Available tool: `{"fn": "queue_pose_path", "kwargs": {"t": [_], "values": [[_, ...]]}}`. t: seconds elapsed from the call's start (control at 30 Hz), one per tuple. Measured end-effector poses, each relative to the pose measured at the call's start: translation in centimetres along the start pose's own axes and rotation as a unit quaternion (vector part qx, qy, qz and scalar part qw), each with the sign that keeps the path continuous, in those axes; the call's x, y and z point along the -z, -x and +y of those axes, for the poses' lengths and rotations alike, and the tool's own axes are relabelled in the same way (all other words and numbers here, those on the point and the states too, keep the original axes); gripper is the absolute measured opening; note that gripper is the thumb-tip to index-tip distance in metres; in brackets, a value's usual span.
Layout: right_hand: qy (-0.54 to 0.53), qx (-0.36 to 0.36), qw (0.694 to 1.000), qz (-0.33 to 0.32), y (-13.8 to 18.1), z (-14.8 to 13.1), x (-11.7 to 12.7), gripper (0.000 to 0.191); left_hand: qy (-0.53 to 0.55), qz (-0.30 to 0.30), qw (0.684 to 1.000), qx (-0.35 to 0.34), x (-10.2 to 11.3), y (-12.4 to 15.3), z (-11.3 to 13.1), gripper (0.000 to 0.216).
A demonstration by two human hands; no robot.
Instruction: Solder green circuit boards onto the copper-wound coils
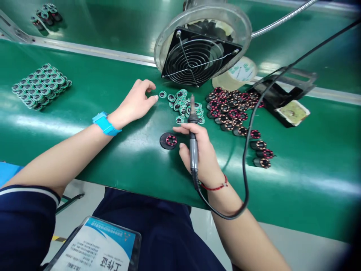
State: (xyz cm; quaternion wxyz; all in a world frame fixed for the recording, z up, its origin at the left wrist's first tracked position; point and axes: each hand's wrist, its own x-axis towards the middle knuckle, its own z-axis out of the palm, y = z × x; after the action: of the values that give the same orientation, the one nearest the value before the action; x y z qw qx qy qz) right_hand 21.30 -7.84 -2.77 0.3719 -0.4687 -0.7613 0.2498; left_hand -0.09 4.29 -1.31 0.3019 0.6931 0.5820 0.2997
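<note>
My right hand (201,150) is closed on a soldering iron (193,146), its metal tip pointing away from me. The black cord loops down past my wrist. My left hand (138,99) is open, thumb and fingers apart, beside a small green ring-shaped circuit board (163,94). That board lies just off the fingertips, apart from them. A loose heap of similar green boards (182,103) sits to its right, partly hidden behind the iron. Between my hands, a small motor stator (171,140) with red windings rests on a round black pad (166,142).
Several wound stators (228,109) cluster at the right. Stacked assemblies with green boards (42,86) stand at the far left. A fan in a round hood (194,56) overhangs the back. A soldering iron stand with sponge (293,112) and a tape roll (242,69) are at the back right.
</note>
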Motion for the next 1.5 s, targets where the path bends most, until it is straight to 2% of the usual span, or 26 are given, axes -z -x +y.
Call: {"fn": "queue_pose_path", "kwargs": {"t": [0.1, 0.2, 0.27, 0.33, 0.43, 0.47, 0.53, 0.6, 0.63, 0.77, 0.87, 0.93, 0.97, 1.03, 1.1, 1.17, 1.27, 1.43, 1.5], "values": [[-0.021, -0.003, 0.998, 0.062, 0.0, 0.1, 0.2, 0.053, -0.097, -0.025, 0.994, -0.031, -1.1, -1.4, 0.2, 0.035], [-0.023, -0.013, 0.995, 0.094, -0.2, 0.3, 0.5, 0.048, -0.173, -0.043, 0.983, -0.047, -1.7, -2.2, 0.7, 0.026], [-0.025, -0.018, 0.993, 0.11, -0.2, 0.3, 0.6, 0.045, -0.17, -0.036, 0.984, -0.041, -1.6, -2.3, 1.0, 0.017], [-0.028, -0.016, 0.992, 0.124, -0.3, 0.2, 0.8, 0.043, -0.109, -0.041, 0.993, -0.025, -1.2, -1.9, 1.3, 0.014], [-0.036, -0.003, 0.99, 0.137, -0.3, -0.2, 0.7, 0.042, 0.089, -0.09, 0.99, 0.056, -0.4, -0.1, 2.6, 0.015], [-0.042, 0.001, 0.989, 0.142, -0.3, -0.4, 0.5, 0.043, 0.176, -0.109, 0.973, 0.099, -0.2, 0.8, 3.2, 0.012], [-0.048, 0.018, 0.987, 0.154, -0.3, -0.8, 0.2, 0.049, 0.328, -0.151, 0.916, 0.172, 0.1, 2.9, 4.7, 0.01], [-0.022, 0.055, 0.982, 0.177, -0.2, -1.3, -0.2, 0.058, 0.381, -0.203, 0.882, 0.19, 0.1, 4.7, 6.1, 0.008], [0.002, 0.076, 0.979, 0.189, -0.2, -1.6, -0.4, 0.063, 0.381, -0.222, 0.88, 0.178, 0.0, 5.4, 6.8, 0.008], [0.085, 0.132, 0.964, 0.216, -0.2, -2.4, -0.7, 0.066, 0.308, -0.241, 0.912, 0.126, -0.4, 6.7, 8.2, 0.016], [0.115, 0.137, 0.962, 0.208, -0.1, -2.4, -0.3, 0.062, 0.25, -0.259, 0.929, 0.086, -0.3, 6.6, 7.9, 0.018], [0.107, 0.111, 0.968, 0.199, -0.1, -2.0, 0.2, 0.061, 0.165, -0.255, 0.953, -0.005, 0.2, 6.4, 6.9, 0.017], [0.092, 0.09, 0.972, 0.196, -0.1, -1.8, 0.4, 0.061, 0.102, -0.252, 0.96, -0.067, 0.4, 6.4, 6.3, 0.024], [0.048, 0.048, 0.98, 0.189, -0.1, -1.1, 0.9, 0.06, -0.035, -0.273, 0.944, -0.181, 0.6, 6.4, 5.0, 0.046], [0.002, 0.018, 0.984, 0.176, 0.0, -0.6, 1.2, 0.059, -0.126, -0.308, 0.915, -0.228, 0.4, 6.5, 3.9, 0.047], [-0.032, 0.0, 0.988, 0.154, 0.0, -0.3, 1.1, 0.06, -0.157, -0.308, 0.91, -0.228, -0.2, 6.8, 3.3, 0.035], [-0.07, -0.013, 0.991, 0.111, 0.1, -0.3, 0.5, 0.061, -0.157, -0.268, 0.925, -0.218, -1.2, 7.3, 3.0, 0.023], [-0.145, -0.017, 0.988, 0.059, 0.2, -0.4, -1.0, 0.06, -0.191, -0.178, 0.943, -0.208, -2.2, 8.2, 2.8, 0.017], [-0.162, -0.025, 0.986, 0.041, 0.3, -0.3, -1.5, 0.059, -0.192, -0.174, 0.944, -0.205, -2.1, 8.4, 2.6, 0.015]]}}
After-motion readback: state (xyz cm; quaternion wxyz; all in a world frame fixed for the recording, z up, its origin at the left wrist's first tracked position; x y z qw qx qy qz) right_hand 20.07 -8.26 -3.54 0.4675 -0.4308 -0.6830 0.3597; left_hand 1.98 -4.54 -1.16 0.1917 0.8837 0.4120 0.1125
